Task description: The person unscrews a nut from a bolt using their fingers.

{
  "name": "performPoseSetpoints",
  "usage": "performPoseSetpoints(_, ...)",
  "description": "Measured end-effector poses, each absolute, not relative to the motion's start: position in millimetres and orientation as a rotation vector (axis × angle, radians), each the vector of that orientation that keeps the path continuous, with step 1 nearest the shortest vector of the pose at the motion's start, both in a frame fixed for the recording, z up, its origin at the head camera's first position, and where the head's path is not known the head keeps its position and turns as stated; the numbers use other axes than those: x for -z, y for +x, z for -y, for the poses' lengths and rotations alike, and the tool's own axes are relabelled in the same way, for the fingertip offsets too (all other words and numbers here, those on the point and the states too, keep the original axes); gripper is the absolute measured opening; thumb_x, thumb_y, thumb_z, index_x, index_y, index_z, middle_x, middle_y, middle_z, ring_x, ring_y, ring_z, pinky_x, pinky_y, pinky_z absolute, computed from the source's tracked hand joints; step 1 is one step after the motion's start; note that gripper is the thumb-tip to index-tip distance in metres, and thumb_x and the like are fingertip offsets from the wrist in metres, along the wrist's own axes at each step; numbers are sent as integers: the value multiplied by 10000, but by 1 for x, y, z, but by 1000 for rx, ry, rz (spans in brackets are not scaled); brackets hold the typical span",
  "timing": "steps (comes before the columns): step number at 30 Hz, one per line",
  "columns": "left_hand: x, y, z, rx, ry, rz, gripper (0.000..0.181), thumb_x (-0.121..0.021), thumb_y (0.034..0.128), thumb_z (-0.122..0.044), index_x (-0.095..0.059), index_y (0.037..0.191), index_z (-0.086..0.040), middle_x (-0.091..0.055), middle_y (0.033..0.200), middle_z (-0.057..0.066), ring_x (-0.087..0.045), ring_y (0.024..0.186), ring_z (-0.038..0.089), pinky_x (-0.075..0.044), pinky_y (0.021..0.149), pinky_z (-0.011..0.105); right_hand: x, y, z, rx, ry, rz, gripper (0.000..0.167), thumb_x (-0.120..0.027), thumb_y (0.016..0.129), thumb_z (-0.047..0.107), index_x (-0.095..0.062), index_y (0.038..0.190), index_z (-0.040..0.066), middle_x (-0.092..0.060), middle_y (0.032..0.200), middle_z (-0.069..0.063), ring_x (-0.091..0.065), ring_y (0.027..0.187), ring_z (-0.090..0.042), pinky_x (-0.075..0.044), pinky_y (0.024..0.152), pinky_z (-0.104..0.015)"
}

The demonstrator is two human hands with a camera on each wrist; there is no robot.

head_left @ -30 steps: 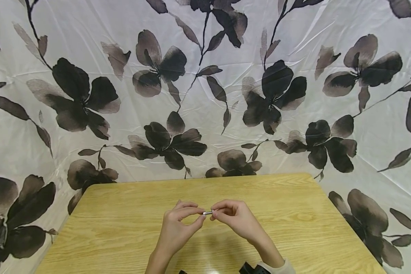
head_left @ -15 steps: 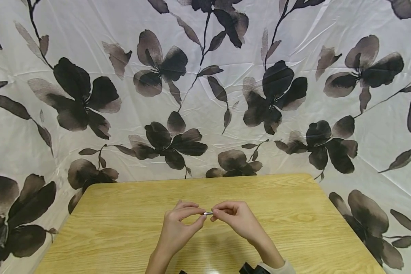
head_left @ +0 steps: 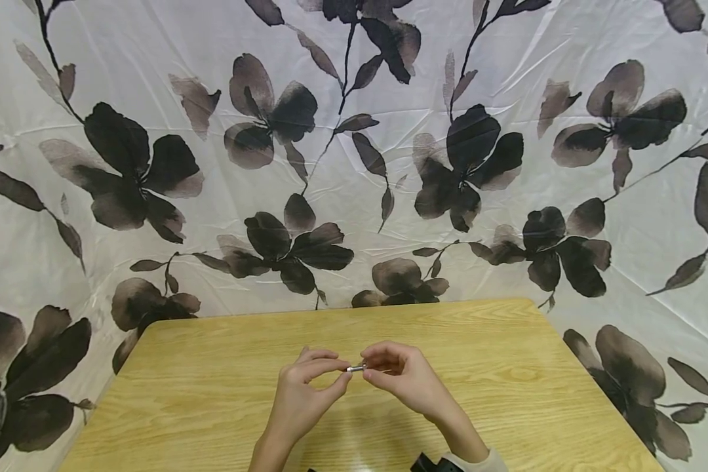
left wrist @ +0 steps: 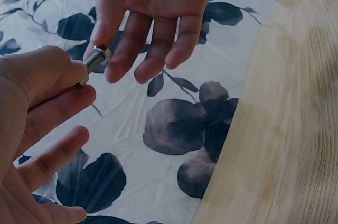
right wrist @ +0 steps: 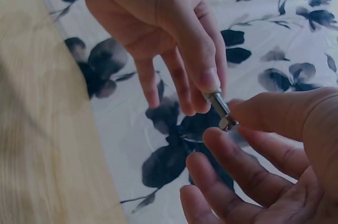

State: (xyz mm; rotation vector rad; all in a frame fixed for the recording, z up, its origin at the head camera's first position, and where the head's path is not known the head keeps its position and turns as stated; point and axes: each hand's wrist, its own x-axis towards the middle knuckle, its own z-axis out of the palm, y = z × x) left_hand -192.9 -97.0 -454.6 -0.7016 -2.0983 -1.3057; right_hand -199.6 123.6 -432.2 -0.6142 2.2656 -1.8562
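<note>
Bolt [head_left: 356, 368] held above the wooden table [head_left: 200, 406], one end pinched in the left hand [head_left: 307, 387], apparently to steady it; the right hand [head_left: 410, 380] is loosely spread, thumb at the hex nut [right wrist: 228, 124], probably leaving room to twist

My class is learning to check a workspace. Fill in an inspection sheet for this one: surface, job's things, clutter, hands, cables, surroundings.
Surface: wood-grain table with rounded far corners.
Job's things: one small metal threaded bolt; a hex piece at the end by the right hand, nut or head unclear.
Clutter: nothing seen.
Hands: left hand pinches one end of the bolt; right hand has thumb and fingers at the other end, firmness of grip unclear.
Cables: nothing seen.
Surroundings: pale cloth with dark floral print behind and beside the table.
</note>
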Motion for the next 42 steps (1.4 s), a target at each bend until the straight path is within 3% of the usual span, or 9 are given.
performPoseSetpoints(7,454,-193,98,1312,-702,2104,242,-876,783,-13,-831,889,-226,-763,835,-164,-722,931,179,-374,994,802,432,-202,-125,1840,-544,-2285,297,-689,1005,250,-715,1218,46,-711,1179,-152,-714,1029,-261,-576,860,-304)
performPoseSetpoints(14,454,-193,96,1320,-700,2101,240,-872,782,-5,-834,890,-216,-766,838,-159,-729,922,193,-362,989,815,429,-201,-127,1784,-557,-2300,319,-639,1034,306,-767,1129,30,-787,982,-115,-755,944,-203,-586,829,-364)
performPoseSetpoints(21,455,-193,96,1307,-704,2092,222,-874,778,-10,-834,887,-199,-770,830,-145,-735,919,207,-374,986,809,430,-201,-127,1808,-571,-2276,267,-668,1017,248,-771,1113,21,-786,956,-135,-756,911,-198,-585,830,-361)
performPoseSetpoints(23,456,-193,97,1289,-697,2095,224,-880,770,-14,-833,886,-200,-767,838,-141,-728,920,172,-448,977,745,430,-201,-127,1820,-570,-2254,263,-680,1009,230,-760,1131,11,-780,994,-152,-755,923,-199,-581,832,-335)
performPoseSetpoints(26,457,-192,97,1272,-692,2093,222,-888,763,-24,-832,886,-199,-757,870,-132,-715,912,120,-591,891,526,430,-201,-127,1836,-575,-2227,263,-692,1000,197,-739,1155,-10,-765,1058,-182,-752,944,-184,-578,833,-292)
performPoseSetpoints(29,457,-192,97,1266,-704,2080,215,-889,766,-28,-832,898,-188,-749,894,-102,-706,889,99,-609,742,310,430,-200,-126,1842,-578,-2230,244,-705,988,170,-730,1156,-6,-756,1069,-200,-743,931,-151,-577,821,-264)
performPoseSetpoints(30,457,-191,98,1267,-707,2075,211,-887,770,-29,-832,900,-186,-750,892,-93,-705,883,101,-603,747,286,430,-199,-126,1839,-579,-2236,232,-710,984,166,-731,1150,5,-756,1066,-196,-740,924,-144,-579,818,-265)
performPoseSetpoints(42,455,-191,100,1250,-713,2074,210,-874,794,-41,-834,908,-213,-760,888,-84,-711,877,125,-609,740,334,432,-201,-125,1830,-537,-2287,303,-656,1027,258,-716,1204,20,-753,1038,-149,-728,953,-249,-605,816,-391)
